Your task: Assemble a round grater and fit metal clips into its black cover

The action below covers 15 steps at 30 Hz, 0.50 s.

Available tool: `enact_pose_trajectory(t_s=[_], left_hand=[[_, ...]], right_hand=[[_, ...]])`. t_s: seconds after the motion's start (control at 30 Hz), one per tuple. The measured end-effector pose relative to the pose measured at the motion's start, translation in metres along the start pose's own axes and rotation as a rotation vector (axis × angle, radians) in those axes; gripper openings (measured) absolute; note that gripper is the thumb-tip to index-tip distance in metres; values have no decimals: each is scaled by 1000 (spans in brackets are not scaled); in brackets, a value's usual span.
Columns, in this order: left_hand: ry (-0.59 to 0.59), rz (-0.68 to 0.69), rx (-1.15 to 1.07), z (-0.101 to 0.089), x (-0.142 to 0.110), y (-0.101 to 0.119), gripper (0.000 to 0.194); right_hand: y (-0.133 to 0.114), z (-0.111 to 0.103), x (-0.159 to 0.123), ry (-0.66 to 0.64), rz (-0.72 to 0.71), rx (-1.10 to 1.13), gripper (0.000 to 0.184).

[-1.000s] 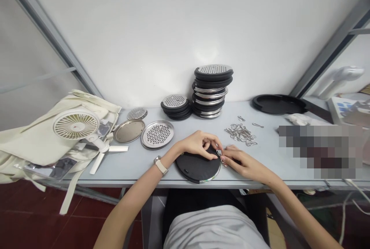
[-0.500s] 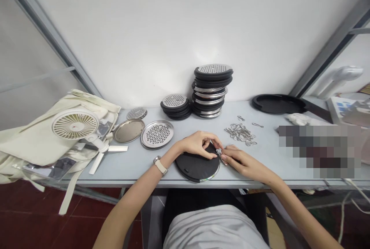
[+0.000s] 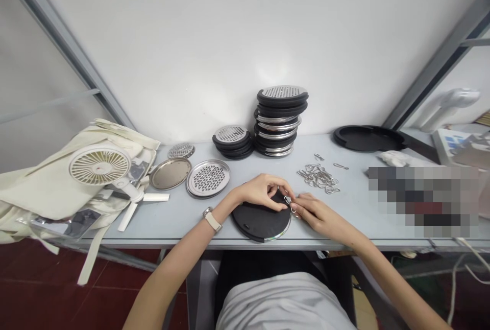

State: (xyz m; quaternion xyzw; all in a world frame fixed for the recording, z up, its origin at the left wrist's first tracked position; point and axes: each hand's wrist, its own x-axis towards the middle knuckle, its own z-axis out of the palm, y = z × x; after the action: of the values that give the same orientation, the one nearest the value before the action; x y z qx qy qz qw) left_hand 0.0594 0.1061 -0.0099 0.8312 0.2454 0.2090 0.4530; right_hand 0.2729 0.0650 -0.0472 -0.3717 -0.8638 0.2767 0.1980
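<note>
A round black disc (image 3: pixel 258 222) with a shiny metal rim along its near right side lies by the table's front edge. My left hand (image 3: pixel 266 192) arches over it, thumb and fingers curled onto its right edge, steadying it. At that same edge my right hand (image 3: pixel 316 213) is closed in a pinch on a small metal wire clip (image 3: pixel 288 199). The clip touches the disc's rim; whether it is hooked on there cannot be made out. Beyond my right hand lies a pile of similar wire clips (image 3: pixel 318 177), with a couple of loose ones beside it.
Behind stand a tall stack (image 3: pixel 281 120) and a low stack (image 3: pixel 232 141) of perforated metal discs in black holders. To the left lie a grater disc (image 3: pixel 209 178), a plain metal disc (image 3: pixel 170 173) and a white fan (image 3: pixel 100 165) on a bag. A black tray (image 3: pixel 369 137) sits back right.
The wire clip has turned slightly at the disc's edge, and my right fingers have shifted a little. My left hand and the disc stay nearly in place.
</note>
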Motion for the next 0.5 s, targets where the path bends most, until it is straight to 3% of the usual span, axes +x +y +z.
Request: enact_pose_trajectory(t_s=[0.5], left_hand=[[16, -45, 18, 0, -1, -7, 36]], right_hand=[[-2, -2, -1, 7, -44, 2, 35]])
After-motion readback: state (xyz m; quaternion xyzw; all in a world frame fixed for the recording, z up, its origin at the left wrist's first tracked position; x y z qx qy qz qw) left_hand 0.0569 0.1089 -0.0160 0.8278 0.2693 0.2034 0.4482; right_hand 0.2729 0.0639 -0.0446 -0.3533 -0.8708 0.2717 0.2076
